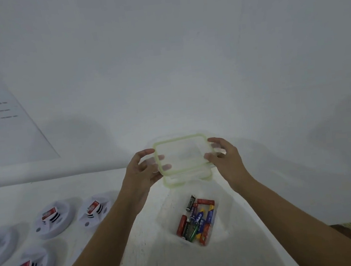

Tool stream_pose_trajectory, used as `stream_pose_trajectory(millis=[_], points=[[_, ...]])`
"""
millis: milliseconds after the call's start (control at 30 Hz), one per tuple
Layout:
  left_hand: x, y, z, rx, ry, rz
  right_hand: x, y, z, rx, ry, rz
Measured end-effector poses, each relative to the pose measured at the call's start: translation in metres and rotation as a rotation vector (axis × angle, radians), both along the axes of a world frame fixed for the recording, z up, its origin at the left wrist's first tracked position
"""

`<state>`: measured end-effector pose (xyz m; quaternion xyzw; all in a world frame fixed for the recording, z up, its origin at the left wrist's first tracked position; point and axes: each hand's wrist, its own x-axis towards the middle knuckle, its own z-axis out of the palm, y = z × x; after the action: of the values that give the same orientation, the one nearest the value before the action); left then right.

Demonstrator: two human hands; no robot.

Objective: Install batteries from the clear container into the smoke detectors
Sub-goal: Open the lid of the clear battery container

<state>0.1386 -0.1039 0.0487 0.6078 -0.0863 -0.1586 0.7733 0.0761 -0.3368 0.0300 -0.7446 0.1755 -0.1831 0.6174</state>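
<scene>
White desk (pixel 145 258), white wall behind. Green-rimmed lid (pixel 182 154) held aloft by left hand (pixel 141 172) and right hand (pixel 226 157), fingers curled on opposite edges. Open clear container (pixel 166 218) below lid, between forearms; batteries (pixel 196 218) mostly lengthwise toward wall. Smoke detectors (pixel 52 218) grouped nearer left hand.

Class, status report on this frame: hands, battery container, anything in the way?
Left hand and right hand grip the clear lid, off the container. Batteries inside, exposed. Smoke detectors at left, untouched. Nothing blocking.
</scene>
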Motion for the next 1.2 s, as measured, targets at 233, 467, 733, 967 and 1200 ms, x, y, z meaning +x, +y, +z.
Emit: stream_pose_trajectory(millis=[233,467,733,967,1200], points=[[0.046,-0.012,-0.048,0.579,-0.137,0.112,0.042,-0.011,-0.027,-0.108,0.150,0.006],[0.049,-0.021,-0.071,0.888,-0.245,0.068,0.045,-0.015,-0.052,-0.236,0.419,0.120],[0.038,-0.011,-0.067,0.943,-0.282,0.086,0.024,-0.008,-0.039,-0.247,0.378,0.044],[-0.031,0.035,-0.034,0.819,-0.263,-0.110,-0.029,0.002,-0.035,-0.181,0.182,0.122],[-0.093,0.035,-0.046,0.898,-0.238,-0.246,-0.058,0.011,-0.046,-0.191,0.224,0.095]])
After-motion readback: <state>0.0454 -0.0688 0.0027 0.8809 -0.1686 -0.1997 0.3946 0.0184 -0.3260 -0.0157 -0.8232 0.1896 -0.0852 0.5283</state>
